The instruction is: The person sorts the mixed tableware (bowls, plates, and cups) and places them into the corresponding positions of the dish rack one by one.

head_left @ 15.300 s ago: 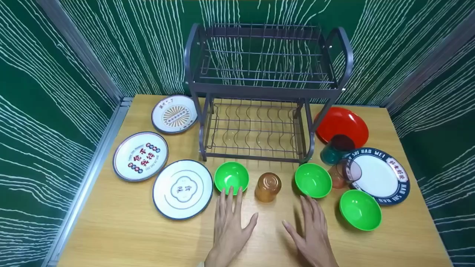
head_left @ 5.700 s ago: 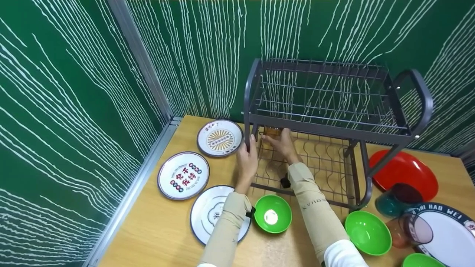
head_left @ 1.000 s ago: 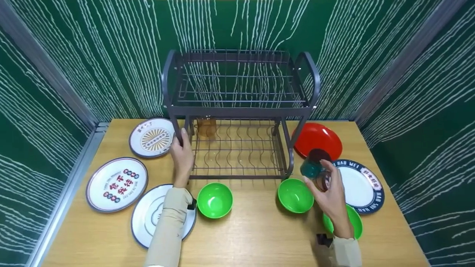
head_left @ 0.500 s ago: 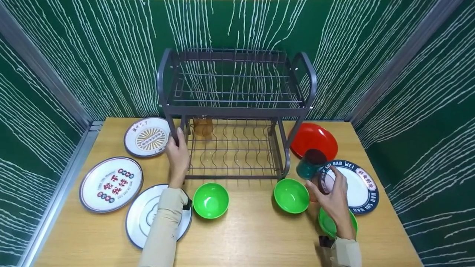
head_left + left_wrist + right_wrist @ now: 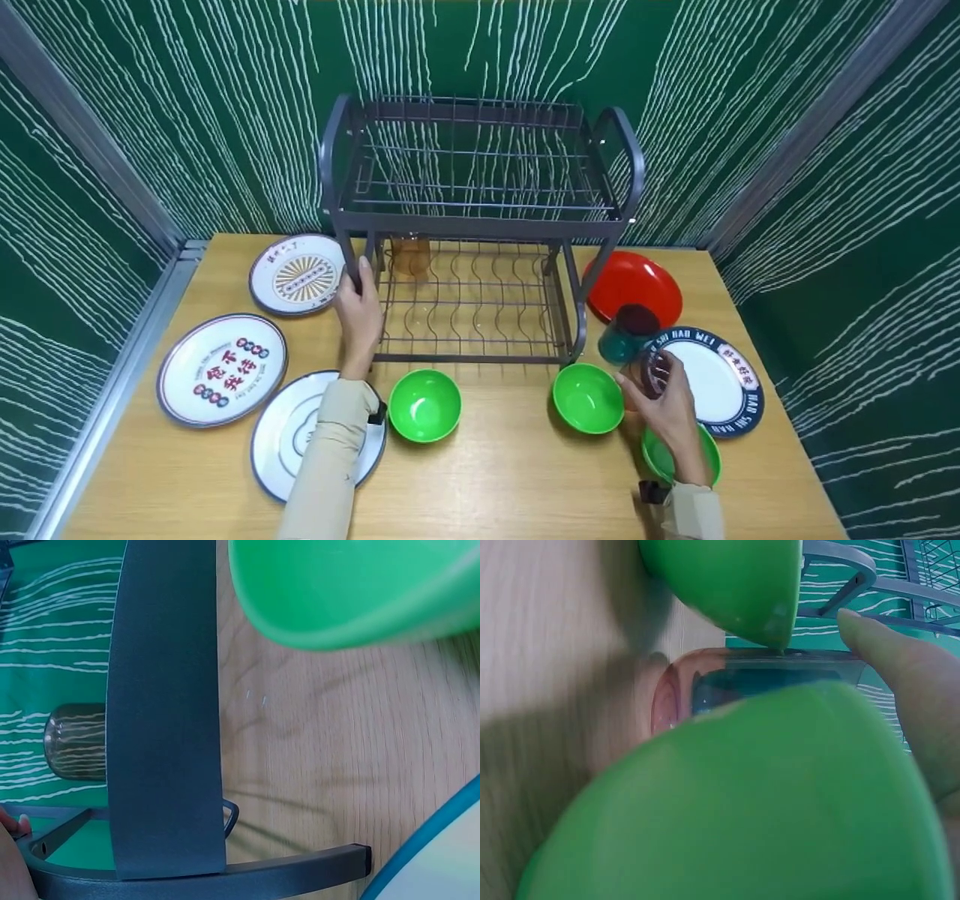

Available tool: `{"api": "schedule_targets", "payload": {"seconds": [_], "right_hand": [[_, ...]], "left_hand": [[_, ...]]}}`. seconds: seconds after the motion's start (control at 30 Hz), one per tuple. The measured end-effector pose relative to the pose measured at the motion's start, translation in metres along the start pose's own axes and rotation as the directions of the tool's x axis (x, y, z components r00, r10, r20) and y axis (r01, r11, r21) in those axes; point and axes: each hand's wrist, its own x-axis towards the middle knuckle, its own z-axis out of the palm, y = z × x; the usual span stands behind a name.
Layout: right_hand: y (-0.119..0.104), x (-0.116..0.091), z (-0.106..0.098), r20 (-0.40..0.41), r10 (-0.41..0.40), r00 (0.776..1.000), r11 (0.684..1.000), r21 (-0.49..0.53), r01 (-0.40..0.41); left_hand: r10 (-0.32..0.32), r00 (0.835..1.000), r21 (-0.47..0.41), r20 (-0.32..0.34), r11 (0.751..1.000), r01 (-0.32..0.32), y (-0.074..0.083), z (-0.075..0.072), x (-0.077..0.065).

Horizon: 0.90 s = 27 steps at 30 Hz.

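My left hand point(image 5: 358, 315) grips the left front post of a dark two-tier dish rack point(image 5: 480, 225); its fingertips point(image 5: 24, 825) show at the frame in the left wrist view. On the right, my right hand point(image 5: 671, 416) reaches around a clear pinkish glass point(image 5: 655, 373). The thumb point(image 5: 885, 649) is left of the glass, seemingly a little apart from it; the other fingers curve on the far side, partly hidden. A green bowl point(image 5: 588, 398) sits left of this glass, and another green bowl point(image 5: 660, 454) lies under the right wrist. Behind it is a teal glass point(image 5: 621, 343).
An amber glass point(image 5: 410, 257) stands in the rack's lower tier, back left. Several white patterned plates point(image 5: 223, 371) lie left. A third green bowl point(image 5: 425, 406) is in front of the rack. A red plate point(image 5: 634, 289) and navy-rimmed plate point(image 5: 716, 379) lie right.
Earlier, the amber glass was carried from the table front into the rack's lower tier. In the last second my right hand has lowered around the pinkish glass. The left hand stays on the post.
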Motion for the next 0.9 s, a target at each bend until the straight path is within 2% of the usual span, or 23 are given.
{"api": "schedule_targets", "payload": {"seconds": [0.1,0.23,0.33,0.43,0.6,0.9], "right_hand": [[-0.001,0.0,-0.001,-0.005,0.009,1.0,1.0,0.014,-0.009],[-0.002,0.0,-0.002,-0.002,0.025,1.0,1.0,0.015,-0.025],[-0.004,0.0,-0.002,-0.005,0.018,1.0,1.0,0.013,-0.018],[-0.005,0.0,-0.001,-0.008,0.004,1.0,1.0,0.016,-0.004],[-0.005,0.0,0.0,-0.009,-0.003,1.0,1.0,0.019,0.004],[-0.009,-0.002,-0.004,0.02,0.03,0.999,0.999,0.023,-0.031]], "left_hand": [[-0.013,1.0,-0.013,0.01,1.0,0.013,-0.009,0.001,0.003],[-0.009,0.999,-0.021,0.036,1.0,0.01,-0.01,-0.001,0.004],[0.006,0.999,0.006,0.046,1.0,-0.006,-0.008,-0.006,0.003],[0.037,0.999,0.056,0.02,0.998,-0.038,-0.006,-0.012,0.0],[0.1,0.993,0.105,-0.058,0.99,-0.094,-0.004,-0.021,-0.008],[0.103,0.989,0.119,-0.105,0.989,-0.09,0.005,-0.028,-0.025]]}}
